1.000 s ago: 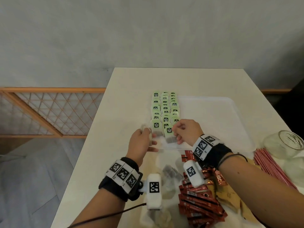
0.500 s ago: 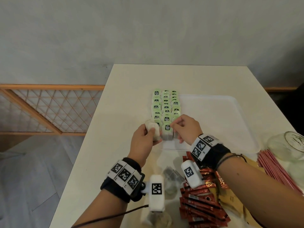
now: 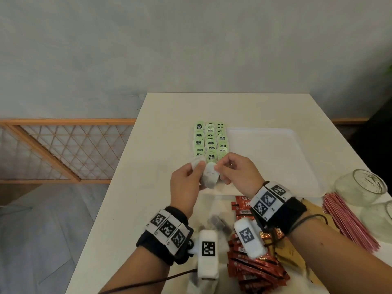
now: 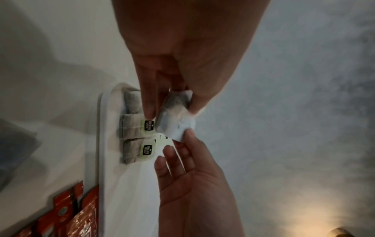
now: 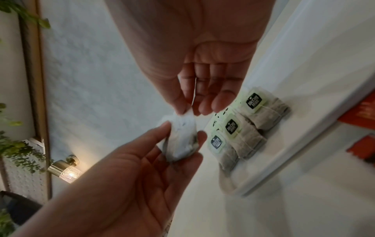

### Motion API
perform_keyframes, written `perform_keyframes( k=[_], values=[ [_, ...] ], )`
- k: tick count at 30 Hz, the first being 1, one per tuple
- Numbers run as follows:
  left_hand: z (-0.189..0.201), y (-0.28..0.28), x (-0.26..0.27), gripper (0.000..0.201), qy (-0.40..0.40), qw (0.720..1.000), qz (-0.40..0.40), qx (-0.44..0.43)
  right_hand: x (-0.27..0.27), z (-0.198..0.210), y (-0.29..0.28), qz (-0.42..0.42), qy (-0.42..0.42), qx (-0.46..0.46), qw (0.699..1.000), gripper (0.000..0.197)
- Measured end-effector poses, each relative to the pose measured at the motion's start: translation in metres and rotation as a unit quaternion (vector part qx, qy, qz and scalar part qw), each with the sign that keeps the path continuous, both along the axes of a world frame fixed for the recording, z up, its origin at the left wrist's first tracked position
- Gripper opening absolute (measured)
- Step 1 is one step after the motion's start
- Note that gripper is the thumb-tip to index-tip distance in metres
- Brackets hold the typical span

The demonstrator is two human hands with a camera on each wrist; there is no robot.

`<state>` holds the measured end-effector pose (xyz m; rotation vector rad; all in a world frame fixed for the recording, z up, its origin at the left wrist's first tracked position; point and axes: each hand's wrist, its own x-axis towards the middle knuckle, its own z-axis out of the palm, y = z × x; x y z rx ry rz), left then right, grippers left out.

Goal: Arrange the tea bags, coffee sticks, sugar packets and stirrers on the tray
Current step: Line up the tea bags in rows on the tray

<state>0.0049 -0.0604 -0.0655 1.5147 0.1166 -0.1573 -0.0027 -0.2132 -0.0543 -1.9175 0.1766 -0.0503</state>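
A white tea bag point(image 3: 209, 178) is held just above the near left corner of the white tray point(image 3: 275, 158). My left hand point(image 3: 199, 167) grips its body between thumb and fingers point(image 5: 201, 137). My right hand point(image 3: 218, 166) pinches its upper corner point(image 5: 187, 114) with thumb and forefinger. Three columns of tea bags with green tags point(image 3: 210, 141) lie along the tray's left side; the nearest ones point(image 4: 138, 128) show in both wrist views. Red coffee sticks point(image 3: 254, 270) are heaped on the table below my right wrist. Red stirrers point(image 3: 347, 219) lie to the right.
Two glass jars point(image 3: 364, 185) lie on their sides at the table's right edge. Brown paper packets point(image 3: 297, 257) sit under my right forearm. Loose tea bags point(image 3: 218, 223) lie between my wrists. The table's left edge point(image 3: 118, 179) drops to the floor beside a wooden lattice.
Both hands have lifted off the near end of the tea bag rows and drawn toward me. The tea bag from my left hand is now held between both hands.
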Motion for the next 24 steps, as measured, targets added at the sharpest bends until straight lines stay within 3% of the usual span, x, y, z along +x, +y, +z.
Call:
perform_keyframes(
  k=[2, 4, 7, 10, 13, 19, 24],
  values=[
    [0.000, 0.005, 0.002, 0.027, -0.043, 0.997, 0.048, 0.053, -0.006, 0.002, -0.003, -0.036, 0.006, 0.015, 0.999, 0.010],
    [0.000, 0.008, 0.003, 0.044, -0.109, 0.981, 0.046, 0.156, -0.011, 0.002, -0.005, -0.073, 0.012, 0.019, 0.997, 0.013],
    [0.009, -0.002, -0.009, 0.036, -0.196, 0.910, -0.031, 0.363, -0.016, 0.004, -0.006, -0.096, 0.022, 0.016, 0.995, 0.015],
    [0.015, -0.014, -0.023, 0.026, -0.238, 0.863, -0.081, 0.438, -0.019, 0.008, -0.004, -0.097, 0.017, -0.002, 0.995, 0.014],
    [0.010, -0.021, -0.026, 0.026, -0.239, 0.860, -0.110, 0.437, -0.021, 0.010, -0.003, -0.105, 0.009, -0.012, 0.994, 0.011],
    [0.015, -0.020, -0.013, 0.030, -0.236, 0.866, -0.076, 0.435, -0.025, 0.014, 0.005, -0.065, -0.007, 0.033, 0.997, 0.017],
    [0.007, -0.008, 0.002, 0.038, -0.190, 0.905, -0.091, 0.370, -0.017, 0.016, -0.003, -0.044, -0.053, -0.117, 0.991, 0.010]
  ],
)
